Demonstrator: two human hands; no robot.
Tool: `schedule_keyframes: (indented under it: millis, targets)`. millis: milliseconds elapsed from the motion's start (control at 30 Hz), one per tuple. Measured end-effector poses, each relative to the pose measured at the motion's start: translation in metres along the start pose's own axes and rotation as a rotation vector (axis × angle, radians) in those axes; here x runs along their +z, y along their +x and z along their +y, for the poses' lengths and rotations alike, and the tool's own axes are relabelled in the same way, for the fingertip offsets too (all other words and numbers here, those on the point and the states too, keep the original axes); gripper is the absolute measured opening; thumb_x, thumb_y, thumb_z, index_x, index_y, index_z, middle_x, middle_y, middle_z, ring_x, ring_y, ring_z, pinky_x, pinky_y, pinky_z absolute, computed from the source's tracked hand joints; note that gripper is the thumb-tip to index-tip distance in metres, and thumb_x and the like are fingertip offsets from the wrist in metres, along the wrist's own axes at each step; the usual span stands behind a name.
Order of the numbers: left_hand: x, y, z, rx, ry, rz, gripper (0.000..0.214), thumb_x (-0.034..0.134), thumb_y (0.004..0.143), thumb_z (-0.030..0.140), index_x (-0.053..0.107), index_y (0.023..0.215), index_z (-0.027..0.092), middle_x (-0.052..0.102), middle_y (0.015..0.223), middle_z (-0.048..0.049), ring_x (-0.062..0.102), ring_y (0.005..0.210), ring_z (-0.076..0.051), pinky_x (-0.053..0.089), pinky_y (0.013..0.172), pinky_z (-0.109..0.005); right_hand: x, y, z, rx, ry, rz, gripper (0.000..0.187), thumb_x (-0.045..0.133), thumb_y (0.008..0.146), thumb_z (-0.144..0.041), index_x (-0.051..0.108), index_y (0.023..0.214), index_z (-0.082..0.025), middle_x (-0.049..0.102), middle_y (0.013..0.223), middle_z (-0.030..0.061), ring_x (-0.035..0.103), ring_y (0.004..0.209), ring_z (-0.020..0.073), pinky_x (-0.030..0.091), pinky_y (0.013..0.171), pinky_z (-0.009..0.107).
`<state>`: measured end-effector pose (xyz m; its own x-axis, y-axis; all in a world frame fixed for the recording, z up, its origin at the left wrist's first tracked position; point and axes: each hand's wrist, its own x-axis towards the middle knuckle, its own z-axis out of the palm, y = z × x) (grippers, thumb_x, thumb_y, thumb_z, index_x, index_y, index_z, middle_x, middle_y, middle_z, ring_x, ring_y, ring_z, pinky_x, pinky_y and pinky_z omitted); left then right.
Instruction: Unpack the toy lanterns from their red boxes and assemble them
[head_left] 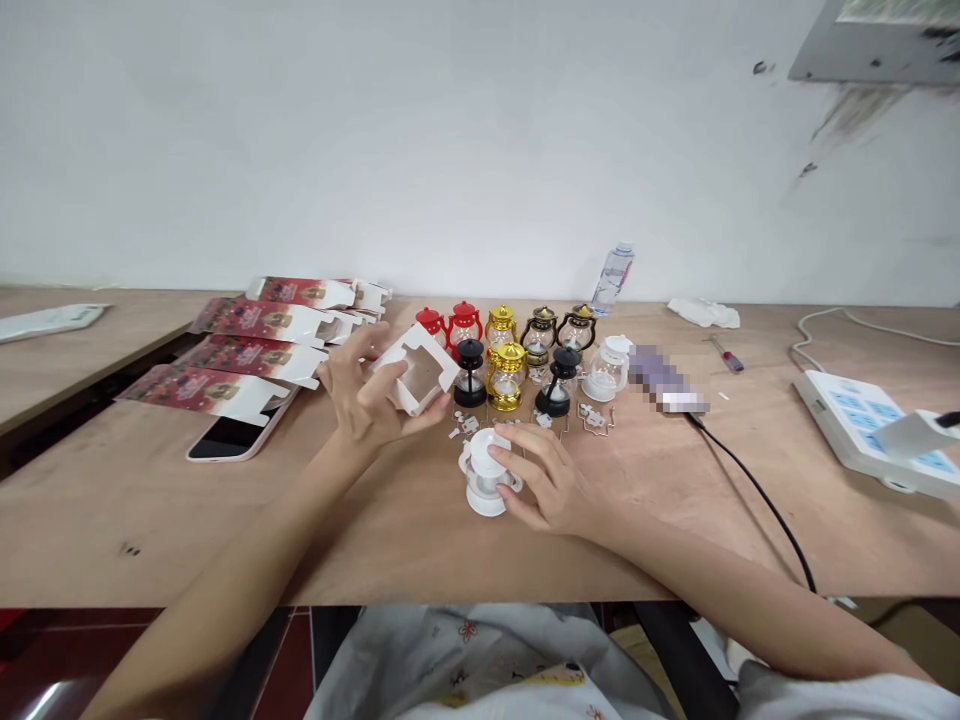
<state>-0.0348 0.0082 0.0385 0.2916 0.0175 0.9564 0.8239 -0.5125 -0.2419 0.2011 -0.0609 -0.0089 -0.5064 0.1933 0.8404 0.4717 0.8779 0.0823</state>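
Observation:
My left hand is closed around a small white box, lifted off the table with its opening facing me. With its fingers bent, my right hand grips the top and side of a white miniature lantern, which stands upright near the table's front. Behind the hands stand several more little lanterns: a red lantern, a gold lantern, a black lantern and another white lantern among them. Small wire and white parts lie in front of these.
Flattened red printed boxes overlap at the left, partly covering a phone. A water bottle leans near the wall. To the right are a tissue, a screwdriver, a cabled device and a power strip.

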Motion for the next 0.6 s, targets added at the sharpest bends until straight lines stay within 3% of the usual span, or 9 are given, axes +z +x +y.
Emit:
schedule_keyframes:
  millis: [133,333,467,600]
  targets:
    - [-0.0025,0.0027,0.0025,0.066,0.032,0.027,0.055,0.07,0.063,0.055,0.034,0.095,0.029,0.061,0.114,-0.0044,0.054,0.08,-0.022,0.037,0.068,-0.039,-0.0011,0.0014,-0.0005,-0.004,-0.004,0.013,0.048,0.054,0.081,-0.016,0.043,0.127,-0.011,0.057,0.117,0.0172,0.054,0.113,0.0254,0.052,0.087,0.041]
    - [-0.0001,-0.0033,0.0055,0.06,0.044,-0.04,0.049,0.068,0.065,0.055,0.039,0.092,0.026,0.063,0.112,-0.004,0.053,0.083,-0.021,0.034,0.071,-0.04,-0.001,0.0019,-0.0005,-0.023,-0.054,0.027,0.046,0.056,0.08,-0.019,0.047,0.125,-0.011,0.063,0.111,0.0134,0.055,0.11,0.0233,0.05,0.092,0.04]
    - [0.0033,-0.0031,0.0064,0.192,-0.014,0.065,0.051,0.064,0.064,0.061,0.04,0.093,0.026,0.064,0.109,-0.0062,0.053,0.078,-0.021,0.035,0.067,-0.037,-0.0009,0.0016,-0.0007,-0.013,-0.084,0.032,0.041,0.053,0.082,-0.021,0.05,0.123,-0.015,0.064,0.113,0.011,0.056,0.11,0.0221,0.05,0.093,0.04]
    - [0.0041,-0.0038,0.0083,0.252,-0.075,0.092,0.05,0.061,0.064,0.061,0.042,0.092,0.025,0.065,0.108,-0.0093,0.053,0.075,-0.022,0.036,0.065,-0.037,-0.002,0.0037,-0.0011,-0.019,-0.101,0.05,0.039,0.053,0.082,-0.021,0.051,0.121,-0.014,0.064,0.112,0.0112,0.055,0.11,0.0224,0.049,0.093,0.041]
